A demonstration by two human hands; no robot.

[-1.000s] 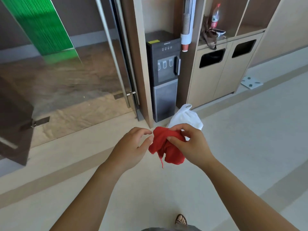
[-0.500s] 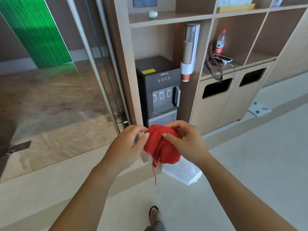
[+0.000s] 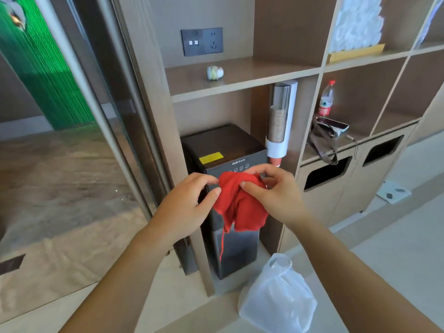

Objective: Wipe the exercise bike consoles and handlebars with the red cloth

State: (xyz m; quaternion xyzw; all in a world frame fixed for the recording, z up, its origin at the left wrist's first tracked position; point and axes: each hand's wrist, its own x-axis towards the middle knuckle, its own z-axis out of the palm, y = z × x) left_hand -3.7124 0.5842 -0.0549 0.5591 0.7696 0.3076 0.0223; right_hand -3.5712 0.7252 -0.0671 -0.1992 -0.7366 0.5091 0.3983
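The red cloth [image 3: 242, 205] hangs bunched between both hands at chest height, with a loose thread dangling below it. My left hand [image 3: 189, 207] pinches its left edge between thumb and fingers. My right hand [image 3: 274, 195] grips its upper right part. No exercise bike, console or handlebar is in view.
A black water dispenser [image 3: 223, 150] stands in a wooden shelf unit right behind the cloth, beside a cup dispenser [image 3: 280, 121]. A white plastic bag [image 3: 276, 296] sits on the floor. Two bin openings [image 3: 324, 173] are at right, a glass door [image 3: 60, 140] at left.
My view has tilted up and moved closer to the shelf unit. Both hands keep hold of the red cloth and have spread it slightly.
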